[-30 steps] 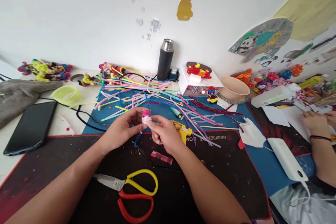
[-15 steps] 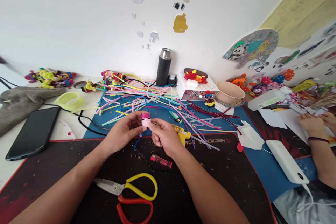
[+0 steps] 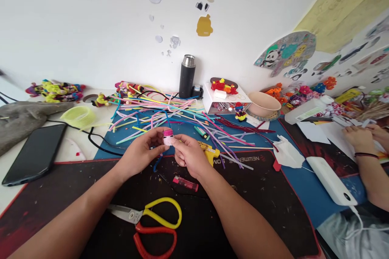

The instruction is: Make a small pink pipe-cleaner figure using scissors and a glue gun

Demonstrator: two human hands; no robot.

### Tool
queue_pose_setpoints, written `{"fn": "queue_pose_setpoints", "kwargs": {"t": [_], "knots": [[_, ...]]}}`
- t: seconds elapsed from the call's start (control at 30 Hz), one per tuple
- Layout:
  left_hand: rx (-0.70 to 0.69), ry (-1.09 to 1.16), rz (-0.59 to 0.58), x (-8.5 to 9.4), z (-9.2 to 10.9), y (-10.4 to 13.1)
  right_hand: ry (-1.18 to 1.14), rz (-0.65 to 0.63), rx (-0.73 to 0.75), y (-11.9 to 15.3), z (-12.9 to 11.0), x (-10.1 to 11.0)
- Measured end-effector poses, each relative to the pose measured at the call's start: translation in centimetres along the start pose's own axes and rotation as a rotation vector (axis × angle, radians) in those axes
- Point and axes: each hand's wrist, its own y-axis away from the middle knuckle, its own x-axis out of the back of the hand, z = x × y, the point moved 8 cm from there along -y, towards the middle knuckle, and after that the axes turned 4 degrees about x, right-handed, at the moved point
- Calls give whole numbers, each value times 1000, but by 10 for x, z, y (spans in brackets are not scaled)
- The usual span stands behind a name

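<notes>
Between my two hands is a small pipe-cleaner doll head [image 3: 168,139], pale pink with a magenta band on top and a dark mark on its side. My left hand [image 3: 144,147] grips it from the left, fingers curled behind it. From the other side, the thumb and bent fingers of my right hand [image 3: 189,153] pinch it. A blue pipe cleaner [image 3: 157,164] hangs just below. Under my hands, a pink lighter [image 3: 185,183] rests on the black mat [image 3: 249,206]. Nearer me lie scissors [image 3: 137,215] with one yellow and one red handle. A yellow glue gun [image 3: 212,154] is partly behind my right hand.
Loose pipe cleaners [image 3: 158,109] spread behind my hands. Farther back stand a black thermos [image 3: 187,79], a white box [image 3: 209,101] and a bowl [image 3: 263,104]. A phone [image 3: 35,153] lies left. At right are a white power bank [image 3: 330,180] and another person's hands [image 3: 360,139].
The whole view has shifted slightly, so things appear a little farther left. Both hands keep hold of the doll head, with its magenta band still on top.
</notes>
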Motion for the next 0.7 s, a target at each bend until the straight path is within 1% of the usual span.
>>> {"fn": "queue_pose_setpoints", "kwargs": {"t": [0.27,0.7], "knots": [[26,53,-5,-1,-10,-3,-7,30,12,-3,4,4],[42,108,-9,-3,-12,-3,-10,38,27,-6,3,6]]}}
